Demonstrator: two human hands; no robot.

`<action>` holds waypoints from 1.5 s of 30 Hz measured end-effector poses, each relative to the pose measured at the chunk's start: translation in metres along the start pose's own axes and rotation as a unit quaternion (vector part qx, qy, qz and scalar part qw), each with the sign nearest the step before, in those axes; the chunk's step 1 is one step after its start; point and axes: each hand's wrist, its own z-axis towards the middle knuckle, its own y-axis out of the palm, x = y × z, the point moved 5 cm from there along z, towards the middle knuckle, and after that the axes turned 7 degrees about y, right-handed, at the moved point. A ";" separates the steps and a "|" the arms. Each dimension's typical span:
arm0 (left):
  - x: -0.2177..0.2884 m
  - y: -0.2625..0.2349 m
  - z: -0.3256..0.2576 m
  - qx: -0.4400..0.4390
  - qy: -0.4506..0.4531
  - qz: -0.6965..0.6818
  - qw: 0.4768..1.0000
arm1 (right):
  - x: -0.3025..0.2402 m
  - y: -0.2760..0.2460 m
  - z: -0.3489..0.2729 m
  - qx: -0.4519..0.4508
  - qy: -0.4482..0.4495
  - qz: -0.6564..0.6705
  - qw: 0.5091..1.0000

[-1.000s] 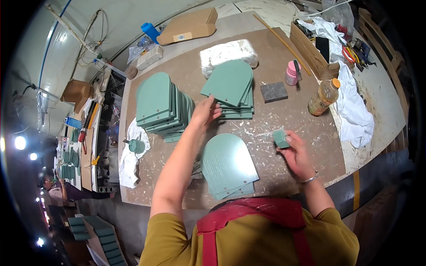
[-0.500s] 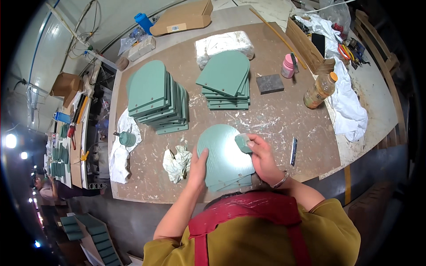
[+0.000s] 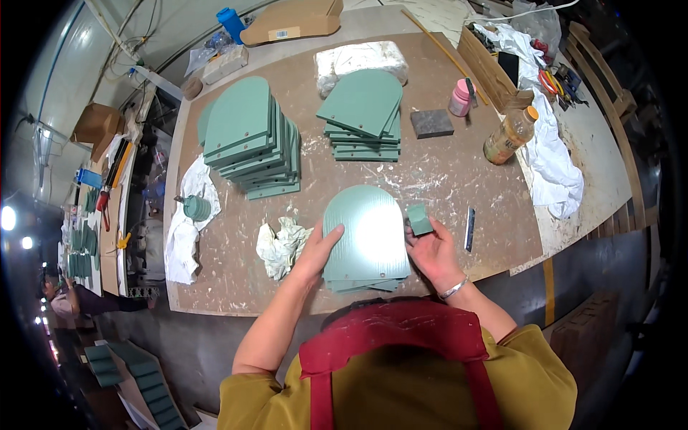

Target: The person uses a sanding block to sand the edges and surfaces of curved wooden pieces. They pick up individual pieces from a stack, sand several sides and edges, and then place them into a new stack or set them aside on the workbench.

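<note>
In front of me lies a green round-topped panel (image 3: 363,240), glossy, with two small holes near its straight lower edge and more panels under it. My left hand (image 3: 319,252) grips its left edge, thumb on the top face and the other fingers mostly hidden. My right hand (image 3: 434,256) is just beside the right edge, palm turned up, pinching a small square green pad (image 3: 418,219). A crumpled whitish cloth (image 3: 283,246) lies left of my left hand. To the right of my right hand is a thin dark strip like a blade (image 3: 469,229).
Two stacks of green panels, a tall one (image 3: 240,118) and a shorter one (image 3: 362,104), stand farther back. A grey block (image 3: 432,123), a pink bottle (image 3: 461,99) and an orange-capped bottle (image 3: 510,136) are at the right. A small green jar (image 3: 195,208) sits on a white cloth at the left.
My right hand has moved off the panel's upper right edge and turned palm up, with the pad's square face now showing. The panel has turned slightly and stands straighter before me.
</note>
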 end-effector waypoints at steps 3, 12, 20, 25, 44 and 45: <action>-0.010 -0.006 0.003 0.001 -0.003 0.023 1.000 | -0.009 0.000 -0.009 0.016 0.014 0.018 1.000; 0.014 0.099 -0.032 -0.084 0.431 0.557 0.705 | -0.039 0.149 0.013 -0.149 -0.177 -0.752 0.617; -0.022 0.101 -0.020 -0.063 0.401 0.556 0.726 | 0.092 0.192 0.027 -0.445 -0.104 -0.846 0.273; -0.026 0.104 -0.020 -0.103 0.356 0.539 0.756 | 0.110 0.179 0.031 -0.542 -0.056 -0.804 0.240; 0.006 0.099 -0.027 -0.022 0.457 0.561 0.690 | 0.070 0.192 0.078 -0.440 -0.157 -0.857 0.216; 0.006 0.098 -0.028 -0.021 0.461 0.560 0.688 | 0.066 0.195 0.082 -0.428 -0.178 -0.861 0.208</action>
